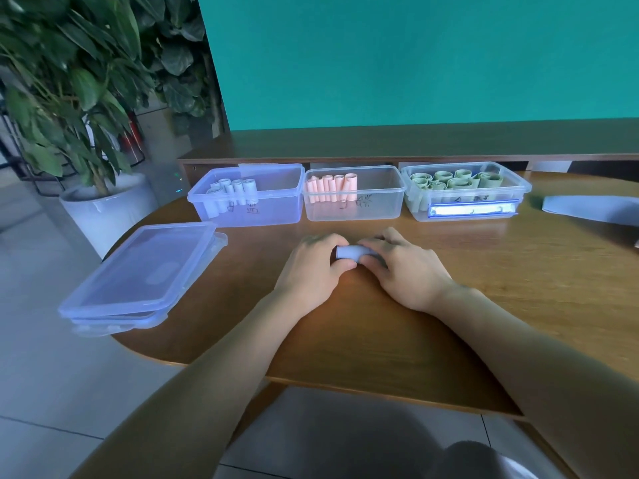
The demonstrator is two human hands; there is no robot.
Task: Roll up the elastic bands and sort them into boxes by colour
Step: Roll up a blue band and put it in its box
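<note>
both forearms reach from the near edge across the wooden table [518, 288], meeting mid-table. left hand [311, 271] and right hand [404, 271] each pinch one end of a blue rolled band [348, 252], fingers curled over it, thumbs tucked under. its long axis runs left to right, parallel to the row of boxes beyond. blue box [249, 202] stands ahead and to the left, so the left hand is nearer for the drop; pink box [352, 198] sits straight ahead, green box [466, 191] to the right. wrists lie low, palms down. another flat blue band [591, 209] waits at far right. stacked lids [138, 278] rest at left.
</note>
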